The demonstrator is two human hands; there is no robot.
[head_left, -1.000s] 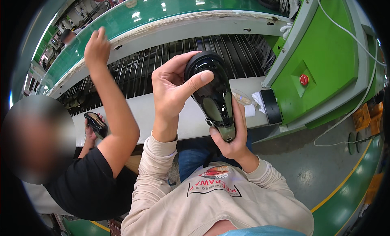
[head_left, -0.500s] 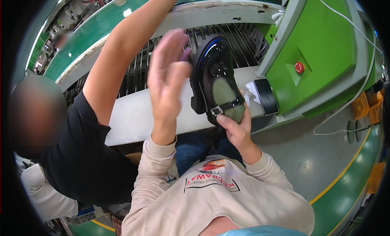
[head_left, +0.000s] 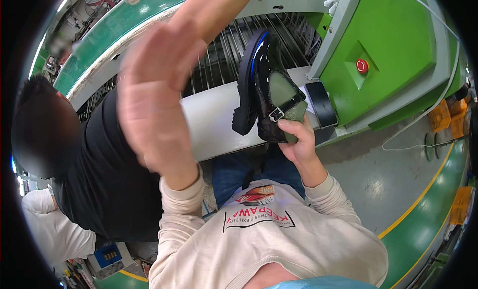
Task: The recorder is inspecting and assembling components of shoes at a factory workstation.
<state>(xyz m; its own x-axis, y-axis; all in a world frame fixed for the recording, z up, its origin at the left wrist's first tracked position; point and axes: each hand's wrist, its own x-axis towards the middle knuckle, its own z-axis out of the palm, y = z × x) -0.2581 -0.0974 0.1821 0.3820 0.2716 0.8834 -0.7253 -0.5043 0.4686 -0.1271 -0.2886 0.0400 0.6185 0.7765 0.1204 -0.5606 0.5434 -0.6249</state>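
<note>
Green machine housing [head_left: 398, 55]: rises just right of the right hand's grip, its red round button [head_left: 362, 66] facing the aisle; it walls that side, so room for the shoe lies left and toward the body.

Conveyor [head_left: 219, 55]: metal rods run beyond the grip, under a curved green rail.

Co-worker's arm [head_left: 209, 15]: a person in a black shirt, left of the grip, stretches an arm over the rods, crowding the space above and to the left.

Desk [head_left: 209, 119]: pale strip directly beneath the grip, bare to the left of the shoe; its near edge meets the wearer's lap.

Left hand [head_left: 154, 105]: raised, flat and blurred, fingers spread, grasping nothing, well left of the shoe and apart from it.

Black patent shoe [head_left: 264, 85]: chunky-soled, buckled strap, olive lining; held on edge above the desk, toe pointing away, opening turned to the camera, seemingly so the inside can be seen.

Right hand [head_left: 298, 144]: grip clenched round the shoe's heel end from below, thumb on the lining.

Dark flat device [head_left: 321, 105]: lies on the desk just right of the grip, touching neither hand.
</note>
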